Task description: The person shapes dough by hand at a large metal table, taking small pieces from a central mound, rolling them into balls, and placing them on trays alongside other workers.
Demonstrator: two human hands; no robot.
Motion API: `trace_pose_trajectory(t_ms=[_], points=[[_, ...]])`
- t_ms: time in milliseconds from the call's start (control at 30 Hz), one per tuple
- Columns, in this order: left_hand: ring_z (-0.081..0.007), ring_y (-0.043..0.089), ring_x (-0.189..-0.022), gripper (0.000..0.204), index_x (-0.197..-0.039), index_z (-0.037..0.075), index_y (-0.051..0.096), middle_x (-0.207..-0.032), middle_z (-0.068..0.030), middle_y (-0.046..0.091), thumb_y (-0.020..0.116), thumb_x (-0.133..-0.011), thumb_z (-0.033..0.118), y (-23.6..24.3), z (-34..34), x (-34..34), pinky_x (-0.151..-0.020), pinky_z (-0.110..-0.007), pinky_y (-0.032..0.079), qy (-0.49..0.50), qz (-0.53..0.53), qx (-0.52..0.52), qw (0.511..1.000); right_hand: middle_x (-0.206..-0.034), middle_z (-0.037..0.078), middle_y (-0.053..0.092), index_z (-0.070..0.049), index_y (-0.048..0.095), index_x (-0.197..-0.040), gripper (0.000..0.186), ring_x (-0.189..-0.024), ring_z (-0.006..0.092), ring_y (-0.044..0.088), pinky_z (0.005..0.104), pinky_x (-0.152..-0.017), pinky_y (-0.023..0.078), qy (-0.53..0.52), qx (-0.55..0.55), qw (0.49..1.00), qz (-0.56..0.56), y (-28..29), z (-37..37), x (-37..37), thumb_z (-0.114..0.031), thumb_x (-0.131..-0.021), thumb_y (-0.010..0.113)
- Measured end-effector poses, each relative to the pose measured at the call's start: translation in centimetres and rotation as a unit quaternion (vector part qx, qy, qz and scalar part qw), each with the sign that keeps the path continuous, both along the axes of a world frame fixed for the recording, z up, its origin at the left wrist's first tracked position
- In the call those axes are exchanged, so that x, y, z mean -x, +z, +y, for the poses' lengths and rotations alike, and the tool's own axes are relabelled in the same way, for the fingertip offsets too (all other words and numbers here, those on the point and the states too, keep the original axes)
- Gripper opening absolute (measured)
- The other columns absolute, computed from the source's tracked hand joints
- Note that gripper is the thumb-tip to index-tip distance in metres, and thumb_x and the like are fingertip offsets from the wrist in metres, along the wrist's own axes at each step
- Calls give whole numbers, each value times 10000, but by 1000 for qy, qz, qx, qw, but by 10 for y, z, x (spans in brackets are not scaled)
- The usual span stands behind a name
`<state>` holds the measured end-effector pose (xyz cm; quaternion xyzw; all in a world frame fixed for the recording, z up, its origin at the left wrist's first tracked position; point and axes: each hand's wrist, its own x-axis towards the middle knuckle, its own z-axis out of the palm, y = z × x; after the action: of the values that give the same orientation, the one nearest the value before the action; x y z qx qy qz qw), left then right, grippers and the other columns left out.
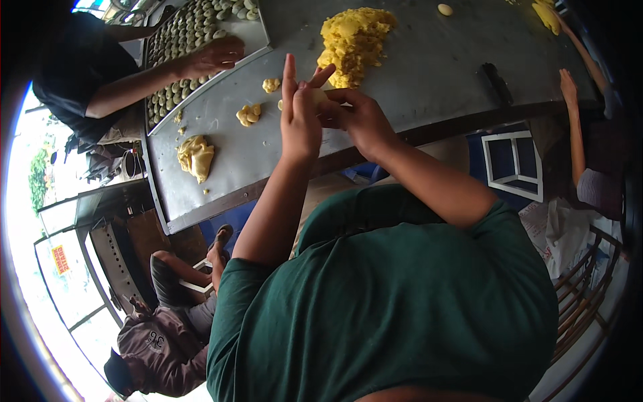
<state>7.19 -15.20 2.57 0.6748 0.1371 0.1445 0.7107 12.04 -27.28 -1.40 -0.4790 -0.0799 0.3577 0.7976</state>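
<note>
From afar, I have the fingers of my right hand point(362, 119) holding a small, pale-yellow dough piece point(317, 96) against my left hand point(301, 127), its fingers loosely spread, above the grey metal counter point(429, 87); uneven pressure could tear it.

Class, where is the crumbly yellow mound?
In the head view, the crumbly yellow mound lies upper-centre on the metal table, beyond the wearer's right hand, right of the tray.
</note>
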Motion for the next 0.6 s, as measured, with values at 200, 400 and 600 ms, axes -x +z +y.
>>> trace_pose_trajectory(t_ms=[200, 400, 600], points=[[-296, 550, -1340, 796, -1655, 81, -70, -1504, -199, 547, 464, -1109, 307, -18, -4, 5, -1142, -375, 402, 77, 81, 160, 981, -991, 73, 654, -104, 696, -1280, 405, -895, 167, 662, 328, -825, 551, -33, 138, 866, -480, -13, -19, -15, -97, -889, 801], [-305, 473, -1454, 624, -1665, 149, 176, -1571, -128, 491, 431, -1107, 262, -66, 46, 65, -1241, -499, 250, -19, 129, -449, 884, -980, 66, 680, -118, 701, -1227, 348, -833, 193, 663, 352, -780, 552, -129, 268, 805, -513, -33, -65, -86, -207, -903, 793], [-344, 605, -1223, 269, -1188, 142, 715, -1306, -91, 671, 617, -1019, 326, -22, 41, 30, -1115, -478, 369, -45, 123, -543, 830, -961, 53, 671, -119, 690, -1231, 347, -811, 184, 654, 333, -748, 558, -129, 350, 788, -489, -58, -82, -101, -222, -911, 776]])
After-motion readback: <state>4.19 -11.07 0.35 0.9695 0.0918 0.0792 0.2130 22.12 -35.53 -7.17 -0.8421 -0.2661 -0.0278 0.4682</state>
